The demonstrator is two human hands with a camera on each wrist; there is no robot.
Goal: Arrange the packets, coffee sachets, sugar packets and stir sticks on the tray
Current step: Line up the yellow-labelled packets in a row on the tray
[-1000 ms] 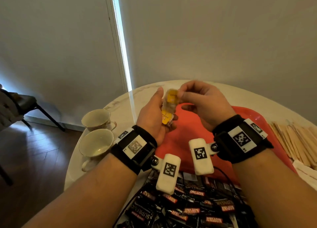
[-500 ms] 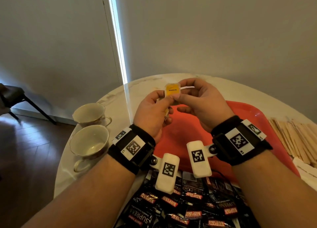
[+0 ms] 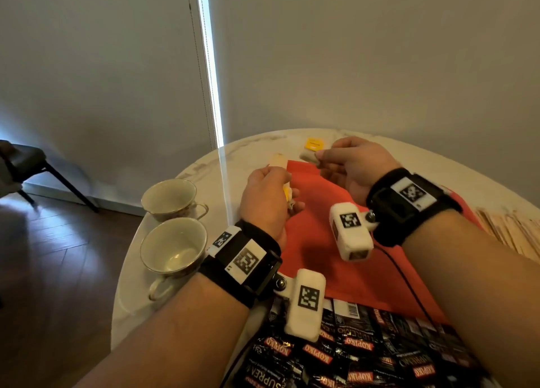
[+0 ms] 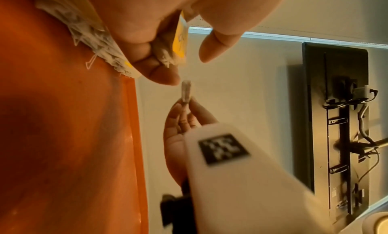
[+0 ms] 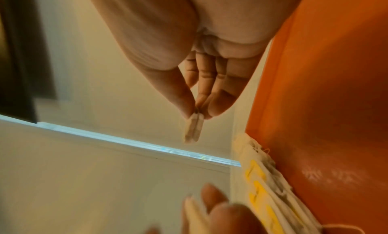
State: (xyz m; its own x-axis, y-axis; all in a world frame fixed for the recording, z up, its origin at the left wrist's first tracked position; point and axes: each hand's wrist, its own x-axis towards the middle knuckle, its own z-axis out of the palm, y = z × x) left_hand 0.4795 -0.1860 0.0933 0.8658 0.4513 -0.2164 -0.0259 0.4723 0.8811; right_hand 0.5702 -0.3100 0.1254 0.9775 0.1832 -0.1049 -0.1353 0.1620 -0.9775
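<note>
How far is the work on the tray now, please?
Early stage. Done: a row of yellow-tagged packets lies at the red tray's far edge. In hand: the left hand holds more packets; the right hand pinches one. Left: coffee sachets and stir sticks off the tray.

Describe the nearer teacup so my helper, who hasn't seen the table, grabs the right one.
Start at the round white marble table and look to its left edge, left of the red tray. Two cream teacups sit there; take the nearer teacup, beside the left hand's wristband, not the farther teacup closer to the wall.
</note>
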